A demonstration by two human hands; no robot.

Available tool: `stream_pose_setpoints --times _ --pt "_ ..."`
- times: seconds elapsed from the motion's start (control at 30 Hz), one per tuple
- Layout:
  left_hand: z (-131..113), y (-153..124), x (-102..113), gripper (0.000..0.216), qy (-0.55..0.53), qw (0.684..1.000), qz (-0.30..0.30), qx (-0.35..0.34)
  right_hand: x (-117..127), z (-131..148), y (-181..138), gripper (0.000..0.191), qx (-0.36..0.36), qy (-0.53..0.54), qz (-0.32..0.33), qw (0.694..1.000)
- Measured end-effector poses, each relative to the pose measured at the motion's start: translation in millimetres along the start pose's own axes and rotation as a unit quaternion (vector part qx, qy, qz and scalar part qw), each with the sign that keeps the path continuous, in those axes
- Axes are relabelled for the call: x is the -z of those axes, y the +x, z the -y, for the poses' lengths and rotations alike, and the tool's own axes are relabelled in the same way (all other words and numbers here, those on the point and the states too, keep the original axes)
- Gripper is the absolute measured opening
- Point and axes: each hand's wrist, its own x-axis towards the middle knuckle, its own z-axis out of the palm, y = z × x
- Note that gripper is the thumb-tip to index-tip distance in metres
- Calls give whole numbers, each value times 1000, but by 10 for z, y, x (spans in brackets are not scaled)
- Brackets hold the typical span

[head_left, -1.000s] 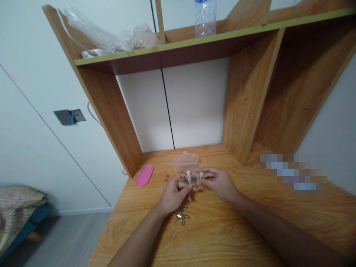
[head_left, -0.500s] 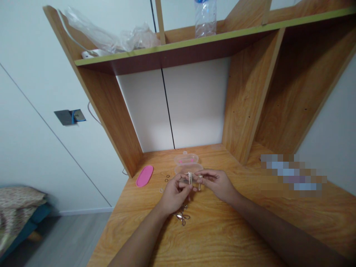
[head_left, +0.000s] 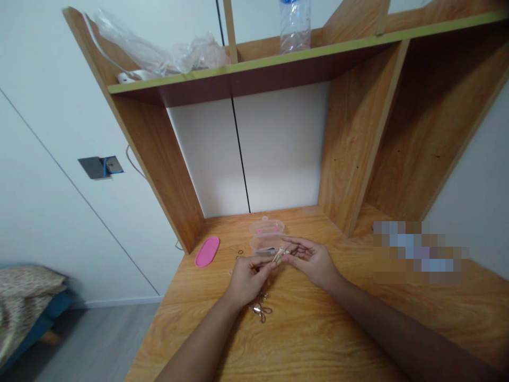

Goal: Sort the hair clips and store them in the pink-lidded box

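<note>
Small pale hair clips (head_left: 280, 255) are held together between my two hands over the desk. My left hand (head_left: 245, 278) pinches them from the left, thumb and fingers closed. From the other side, my right hand (head_left: 312, 261) grips the clips' upper end with its thumb and fingertips. Fingers cover part of the clips. Right behind them lies an open clear plastic case (head_left: 254, 244) with pink bits in its far half and a dark item in its near half. A small heap of shiny metal pieces (head_left: 260, 309) rests below my left hand.
A pink oval tray or lid (head_left: 207, 252) lies on the wooden desk (head_left: 318, 334) at left, with small dark rings (head_left: 240, 252) beside it. A shelf above bears a plastic bottle (head_left: 295, 26) and plastic bags (head_left: 199, 53). A blurred patch (head_left: 417, 252) covers something at right.
The clips, held apart and upright before, have come together and now lean. My left hand has turned, and its fingers have straightened toward the right hand.
</note>
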Motion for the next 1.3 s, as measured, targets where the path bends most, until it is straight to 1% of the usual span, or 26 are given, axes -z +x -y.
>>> stream_pose_setpoints --times 0.07,0.17,0.27,0.37,0.43,0.57,0.63,0.67,0.83,0.87,0.93,1.0,1.1,1.3 --pt "-4 -4 6 29 16 1000 -2 -2 5 -9 -2 46 7 -14 12 1000" --pt "-4 -3 8 27 41 999 -7 -19 14 -29 -11 34 35 -67 37 996" --pt "-5 3 16 25 83 995 -8 -54 24 -1 -24 27 64 -141 56 986" --pt "-22 6 40 23 136 986 -1 -96 38 74 -28 22 109 -198 73 971" --pt "-40 7 57 22 154 981 2 -122 46 117 -24 22 134 -208 75 966" --pt "-59 8 65 21 143 978 -3 -151 50 147 -23 19 161 -212 82 960" --pt "-50 6 61 21 142 979 -18 -148 46 149 -25 18 171 -221 74 957" --pt "-41 5 61 22 144 979 -34 -142 46 149 -23 17 174 -228 58 956" --pt "19 13 110 28 146 972 -151 -106 86 100 50 18 199 -255 -82 943" --pt "29 19 127 29 146 970 -167 -97 100 76 76 18 203 -259 -103 938" --pt "48 33 159 29 148 967 -191 -81 121 19 127 18 204 -270 -124 933" --pt "66 48 181 30 147 963 -212 -72 122 -38 170 18 201 -283 -122 930" --pt "91 65 194 31 148 960 -231 -61 90 -106 212 18 188 -301 -97 930" --pt "109 78 193 30 151 960 -229 -59 58 -152 245 22 154 -338 -51 927"
